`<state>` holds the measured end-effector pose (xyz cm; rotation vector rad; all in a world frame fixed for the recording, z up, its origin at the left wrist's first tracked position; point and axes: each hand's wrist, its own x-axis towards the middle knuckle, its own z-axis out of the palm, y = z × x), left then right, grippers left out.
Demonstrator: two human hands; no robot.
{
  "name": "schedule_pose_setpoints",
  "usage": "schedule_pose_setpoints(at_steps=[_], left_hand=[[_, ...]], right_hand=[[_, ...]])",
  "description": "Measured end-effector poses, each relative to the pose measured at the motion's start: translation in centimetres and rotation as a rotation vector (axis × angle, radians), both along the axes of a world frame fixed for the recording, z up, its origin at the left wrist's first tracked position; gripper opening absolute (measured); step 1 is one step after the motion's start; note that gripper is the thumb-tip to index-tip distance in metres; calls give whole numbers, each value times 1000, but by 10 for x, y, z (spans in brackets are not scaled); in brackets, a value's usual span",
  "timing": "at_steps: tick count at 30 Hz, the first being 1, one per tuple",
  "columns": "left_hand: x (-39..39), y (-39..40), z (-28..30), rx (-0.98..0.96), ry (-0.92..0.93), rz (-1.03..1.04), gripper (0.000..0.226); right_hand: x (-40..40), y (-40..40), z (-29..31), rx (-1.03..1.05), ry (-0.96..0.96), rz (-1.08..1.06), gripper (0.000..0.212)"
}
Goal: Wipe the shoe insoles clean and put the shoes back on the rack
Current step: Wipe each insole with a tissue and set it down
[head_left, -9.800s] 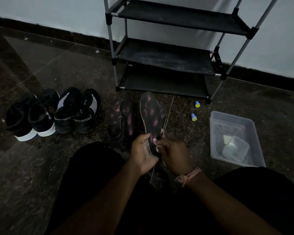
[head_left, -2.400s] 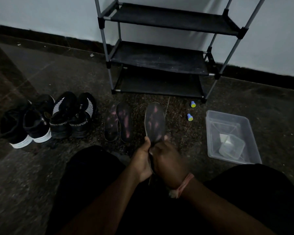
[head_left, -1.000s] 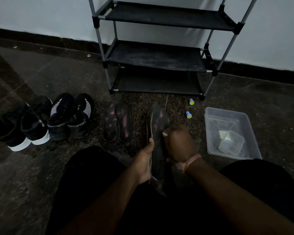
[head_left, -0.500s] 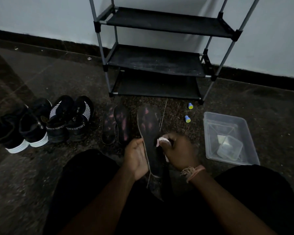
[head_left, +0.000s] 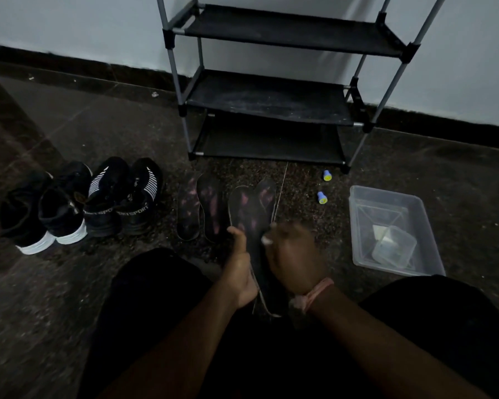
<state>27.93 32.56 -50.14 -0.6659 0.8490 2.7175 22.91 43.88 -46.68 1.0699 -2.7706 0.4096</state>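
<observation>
With the left hand (head_left: 240,272) gripping the insole (head_left: 249,223) above the floor's near edge, the right hand (head_left: 293,259), pinching a white wipe (head_left: 267,241), is sliding back down its surface, so wiping is continuing.

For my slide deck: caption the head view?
Left hand holds an insole; right hand wipes it with a white wipe.

A clear plastic tub (head_left: 357,226) holding a smaller clear container (head_left: 393,247), two blue-and-yellow caps (head_left: 322,197) just left of it
</observation>
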Motion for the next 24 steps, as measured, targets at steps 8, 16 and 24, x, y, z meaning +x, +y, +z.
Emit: schedule_pose_setpoints(at_steps=[8, 16, 24], left_hand=[[-3, -6, 4, -5, 36, 49, 99], [-3, -9, 9, -55, 19, 81, 93], [2, -2, 11, -107, 38, -3, 94]], right_hand=[[4, -3, 5, 13, 110, -31, 20], [1, -1, 3, -43, 123, -77, 30], [-7, 1, 3, -62, 30, -9, 20]])
